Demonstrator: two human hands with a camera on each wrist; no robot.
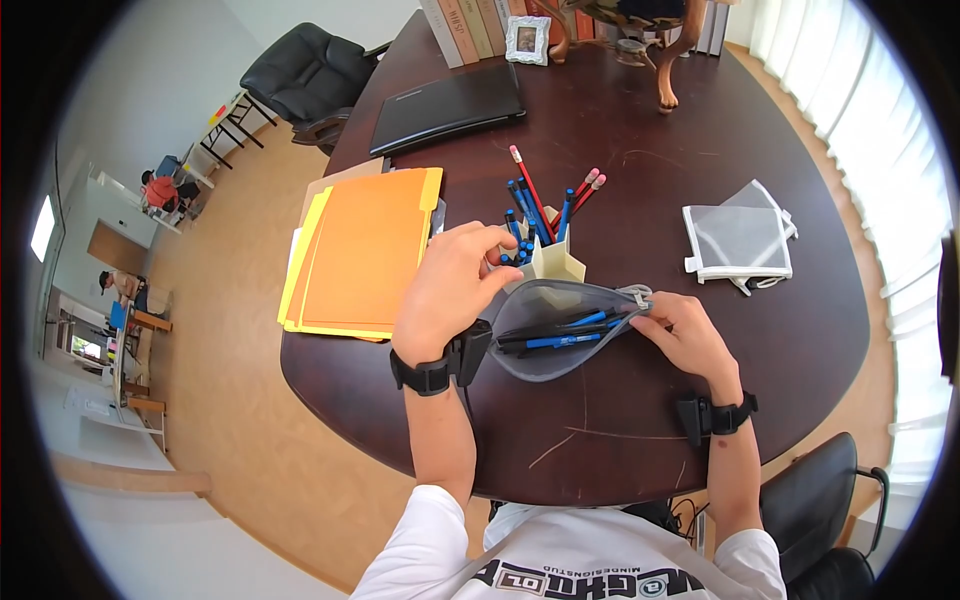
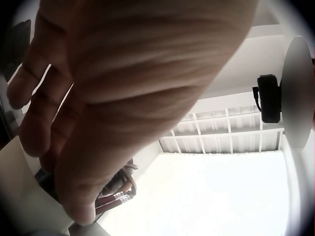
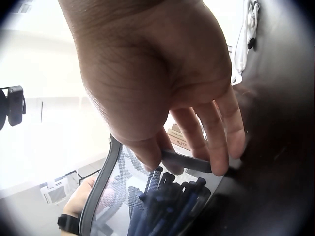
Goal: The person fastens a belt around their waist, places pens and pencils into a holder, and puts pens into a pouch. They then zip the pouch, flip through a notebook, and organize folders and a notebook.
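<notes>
The right hand is pinching the gray mesh pouch by its rim, and blue and black pens are lying inside, just beyond its fingers. The left hand is hovering beside the pen holder, fingers bent and parted from the thumb.

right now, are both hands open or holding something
Left hand: open, fingers loosely bent beside the cream angular pen holder.
Right hand: closed, pinching the edge of the grey mesh pouch.
</notes>
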